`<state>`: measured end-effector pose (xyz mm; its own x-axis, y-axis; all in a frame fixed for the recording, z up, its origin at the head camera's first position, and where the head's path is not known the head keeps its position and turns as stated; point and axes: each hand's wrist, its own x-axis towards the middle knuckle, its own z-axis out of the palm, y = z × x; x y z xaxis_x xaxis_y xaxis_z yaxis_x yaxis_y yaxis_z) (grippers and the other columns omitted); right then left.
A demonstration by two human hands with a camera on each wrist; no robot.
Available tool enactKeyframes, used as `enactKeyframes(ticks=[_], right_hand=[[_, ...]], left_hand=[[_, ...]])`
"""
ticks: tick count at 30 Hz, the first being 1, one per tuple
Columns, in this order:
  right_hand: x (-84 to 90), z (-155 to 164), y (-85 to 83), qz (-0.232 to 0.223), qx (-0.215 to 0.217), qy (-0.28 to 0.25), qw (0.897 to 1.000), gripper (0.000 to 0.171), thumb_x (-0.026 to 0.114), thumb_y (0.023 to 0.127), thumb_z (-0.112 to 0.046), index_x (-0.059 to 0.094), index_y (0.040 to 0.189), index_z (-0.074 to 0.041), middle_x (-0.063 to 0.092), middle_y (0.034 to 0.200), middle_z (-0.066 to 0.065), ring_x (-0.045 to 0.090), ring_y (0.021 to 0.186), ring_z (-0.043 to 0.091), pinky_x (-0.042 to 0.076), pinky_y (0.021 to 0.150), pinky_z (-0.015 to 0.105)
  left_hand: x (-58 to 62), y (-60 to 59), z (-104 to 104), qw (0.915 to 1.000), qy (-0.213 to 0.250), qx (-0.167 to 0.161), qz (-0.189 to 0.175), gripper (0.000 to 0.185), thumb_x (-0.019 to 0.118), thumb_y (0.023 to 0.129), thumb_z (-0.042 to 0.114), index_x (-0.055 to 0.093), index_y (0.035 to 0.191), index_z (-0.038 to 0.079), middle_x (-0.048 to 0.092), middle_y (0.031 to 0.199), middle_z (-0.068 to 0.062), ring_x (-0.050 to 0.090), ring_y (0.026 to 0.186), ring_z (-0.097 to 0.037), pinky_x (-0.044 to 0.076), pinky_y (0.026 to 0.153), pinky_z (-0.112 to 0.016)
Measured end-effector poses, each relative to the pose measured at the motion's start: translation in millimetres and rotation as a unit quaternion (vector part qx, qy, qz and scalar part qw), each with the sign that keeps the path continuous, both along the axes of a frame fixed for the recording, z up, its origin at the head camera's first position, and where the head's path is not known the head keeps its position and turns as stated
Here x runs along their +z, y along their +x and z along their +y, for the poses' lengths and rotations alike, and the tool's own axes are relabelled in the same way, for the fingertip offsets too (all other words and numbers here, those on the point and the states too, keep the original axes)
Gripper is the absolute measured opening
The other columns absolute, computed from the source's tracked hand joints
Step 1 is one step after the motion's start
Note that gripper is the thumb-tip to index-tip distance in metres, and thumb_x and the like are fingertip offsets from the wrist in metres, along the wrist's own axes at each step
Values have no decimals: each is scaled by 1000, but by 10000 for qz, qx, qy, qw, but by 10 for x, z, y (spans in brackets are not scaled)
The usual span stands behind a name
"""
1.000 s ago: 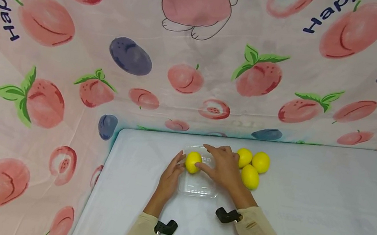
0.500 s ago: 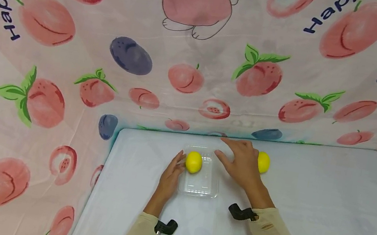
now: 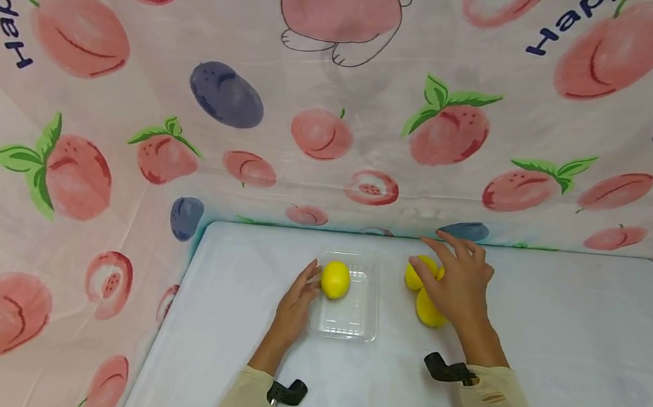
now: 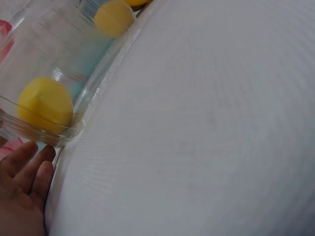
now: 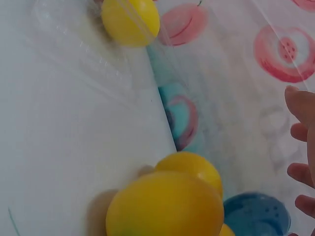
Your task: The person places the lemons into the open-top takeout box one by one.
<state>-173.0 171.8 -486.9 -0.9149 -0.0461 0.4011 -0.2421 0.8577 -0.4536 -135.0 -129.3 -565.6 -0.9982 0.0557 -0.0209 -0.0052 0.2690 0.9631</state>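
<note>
**Yellow lemons by the tray, right hand coming over them**

Yellow is showing all over the head view. The right hand (image 3: pixel 458 283) is hovering over a cluster of lemons (image 3: pixel 429 308) on the white table (image 3: pixel 568 345), fingers spread and relaxed, gripping nothing. One lemon is peeking out at the fingertips, another under the palm, and more may be hiding beneath the hand. The left hand (image 3: pixel 299 298) is resting with straight fingers against the left wall of the clear tray (image 3: pixel 345 322), bracing it. Inside the tray one lemon (image 3: pixel 336 280) is sitting at the far end; the rest of it is holding nothing.

Left wrist view now: the fingers (image 4: pixel 29 167) are lying flat just beside the tray's thin transparent corner (image 4: pixel 74 130), with that lemon (image 4: pixel 44 103) glowing through the plastic.

Right wrist view: two lemons (image 5: pixel 167 206) are touching each other close below the camera, the fingers (image 5: pixel 300 132) are opening wide at the right edge, clear of them, and the tray's lemon (image 5: pixel 130 20) is sitting further off.

Judging by the look, these are round, smooth and firm, likely to roll, so a wrap round the widest part should be suiting best. That tray is looking light and flimsy.
</note>
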Motion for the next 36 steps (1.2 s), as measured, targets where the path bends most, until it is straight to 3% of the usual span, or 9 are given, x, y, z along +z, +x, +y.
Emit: enactKeyframes(ticks=[15,24,29,32,36], right_hand=[[-238,394,41,-449,-448,-32,9980,54,65,96,-50,61,140,-20,54,148,19,38,132,51,35,89,73],[-381,504,60,-795,-575,-60,9952,59,64,96,-52,57,145,-20,54,148,20,39,129,53,36,87,72],[-430,534,77,-945,-585,-104,9938,61,62,97,-52,55,147,-19,54,148,20,39,129,54,36,87,72],[-461,543,80,-1015,-585,-157,9930,62,62,97,-54,55,147,-18,55,148,21,39,128,54,35,86,72],[-506,551,78,-1118,-579,-230,9918,65,59,97,-58,54,148,-18,55,148,21,39,128,53,34,86,70]], left_hand=[[6,-4,-5,10000,87,-47,-11,57,41,106,18,32,161,26,45,159,2,52,139,-27,35,121,-52],[7,9,1,9999,149,4,-40,55,42,107,20,33,160,32,45,159,4,51,140,-26,33,122,-52],[3,10,8,9997,179,45,-134,55,41,108,18,31,161,29,43,161,0,49,142,-29,30,123,-54],[53,17,19,9997,150,34,-212,56,39,108,14,30,162,23,42,162,-4,48,143,-32,29,123,-55],[238,64,41,9996,197,-29,-199,56,39,107,9,31,162,16,42,161,-9,49,141,-34,30,123,-55]])
